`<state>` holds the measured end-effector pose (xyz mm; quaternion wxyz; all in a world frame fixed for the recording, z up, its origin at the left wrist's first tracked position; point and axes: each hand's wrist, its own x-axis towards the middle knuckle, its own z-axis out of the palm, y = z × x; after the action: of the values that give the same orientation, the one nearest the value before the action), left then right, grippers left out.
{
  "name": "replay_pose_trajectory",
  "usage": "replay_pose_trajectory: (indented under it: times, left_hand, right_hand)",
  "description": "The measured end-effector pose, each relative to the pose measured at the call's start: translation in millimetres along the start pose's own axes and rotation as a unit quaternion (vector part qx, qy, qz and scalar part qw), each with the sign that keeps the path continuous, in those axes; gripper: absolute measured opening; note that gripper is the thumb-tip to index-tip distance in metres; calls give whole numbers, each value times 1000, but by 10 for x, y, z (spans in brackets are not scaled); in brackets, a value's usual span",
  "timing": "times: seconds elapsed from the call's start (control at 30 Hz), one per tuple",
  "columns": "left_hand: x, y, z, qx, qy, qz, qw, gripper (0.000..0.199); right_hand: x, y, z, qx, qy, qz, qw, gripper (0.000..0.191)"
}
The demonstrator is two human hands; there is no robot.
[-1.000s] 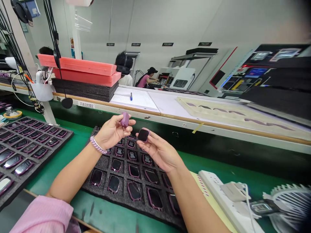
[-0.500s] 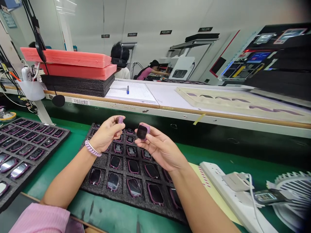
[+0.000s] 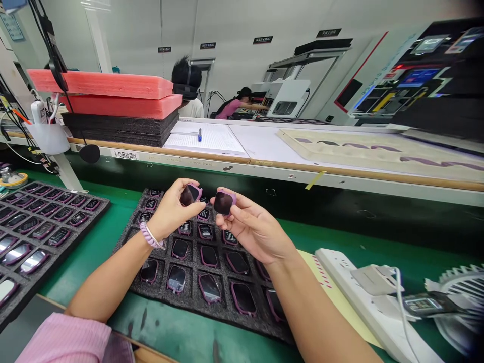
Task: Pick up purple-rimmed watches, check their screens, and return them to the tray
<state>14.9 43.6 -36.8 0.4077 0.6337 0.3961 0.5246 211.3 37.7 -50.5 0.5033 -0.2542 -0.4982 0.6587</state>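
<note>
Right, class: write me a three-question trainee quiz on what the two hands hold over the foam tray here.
1. True or false: each hand holds a purple-rimmed, dark-faced watch case.
2. What lies under the hands? A) black foam tray of watch cases B) pink foam slab C) white power strip
3. Fill in: the left wrist wears a ___ coiled band.

Key
1. True: left hand and right hand each hold a watch case.
2. A, the black foam tray on the green mat.
3. Purple, the coiled band.
</note>
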Motion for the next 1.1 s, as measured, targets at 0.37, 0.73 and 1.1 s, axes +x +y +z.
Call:
replay_pose_trajectory:
  times: [0.37, 0.73, 1.1]
  left_hand:
    - [-46, 23, 61, 64, 34, 30, 997, 37]
    - [-65, 79, 66, 102, 47, 36, 993, 36]
    - [-74, 81, 75, 105, 46, 34, 993, 35]
  right_hand:
    - [23, 4, -6, 12, 8, 0, 1000, 47]
    - [5, 1, 48, 17, 25, -14, 999, 54]
    - [-1, 17, 35, -14, 25, -31, 999, 51]
